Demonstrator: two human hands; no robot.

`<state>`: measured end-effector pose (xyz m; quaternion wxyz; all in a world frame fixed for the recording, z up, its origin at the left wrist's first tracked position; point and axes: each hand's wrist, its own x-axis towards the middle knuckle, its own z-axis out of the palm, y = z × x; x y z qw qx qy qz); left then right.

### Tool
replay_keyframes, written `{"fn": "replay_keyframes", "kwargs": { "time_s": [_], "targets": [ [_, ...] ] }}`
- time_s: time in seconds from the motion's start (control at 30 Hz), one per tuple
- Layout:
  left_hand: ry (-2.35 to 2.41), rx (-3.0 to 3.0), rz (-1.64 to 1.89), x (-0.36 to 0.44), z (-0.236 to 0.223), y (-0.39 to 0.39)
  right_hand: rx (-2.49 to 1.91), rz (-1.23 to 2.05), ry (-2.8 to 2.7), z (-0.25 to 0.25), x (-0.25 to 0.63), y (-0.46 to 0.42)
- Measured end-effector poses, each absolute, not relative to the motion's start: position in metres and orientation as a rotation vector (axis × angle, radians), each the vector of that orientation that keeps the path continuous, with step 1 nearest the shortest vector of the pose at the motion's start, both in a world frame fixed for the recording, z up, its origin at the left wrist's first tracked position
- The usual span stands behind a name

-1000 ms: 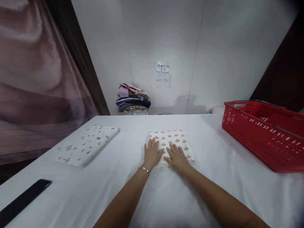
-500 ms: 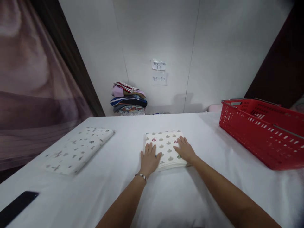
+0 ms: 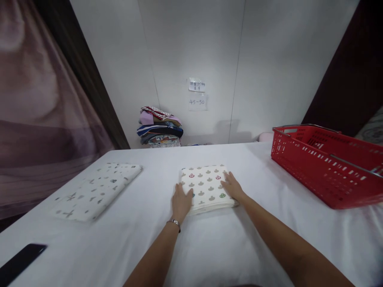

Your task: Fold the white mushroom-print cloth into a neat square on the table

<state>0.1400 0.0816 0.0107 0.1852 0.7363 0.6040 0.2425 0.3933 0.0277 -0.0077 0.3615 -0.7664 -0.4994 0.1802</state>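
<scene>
A folded white cloth printed with grey, red and green mushroom-like shapes lies flat on the white-covered table. My left hand, with a bracelet at the wrist, rests along the cloth's left edge, thumb reaching onto its top. At the opposite edge, my right hand lies with fingers spread and their tips on the cloth. Both hands look open, and neither lifts the cloth. Further left is a second folded white cloth with scattered dark and grey prints.
A red plastic basket with metal handles stands at the right. Several folded textiles are stacked beyond the far edge against the wall. A black flat object lies at the near left, beside a draped curtain.
My left hand has slid outward from the cloth's top to its left edge. My right hand has also shifted slightly toward the right edge. The view has moved slightly.
</scene>
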Motion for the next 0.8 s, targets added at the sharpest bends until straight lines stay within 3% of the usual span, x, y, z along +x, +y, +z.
{"fn": "replay_keyframes", "kwargs": {
  "time_s": [0.33,0.53,0.8],
  "targets": [
    [1.783,2.003,0.540,0.130,0.028,0.082,-1.841,0.668,-0.982,-0.008,0.402,0.013],
    [1.757,2.021,0.526,0.151,0.029,0.064,-1.725,0.590,-0.980,0.004,0.420,0.021],
    [1.685,2.007,0.598,0.146,0.021,0.060,-1.838,0.675,-0.948,0.012,0.429,0.011]
  ]
}}
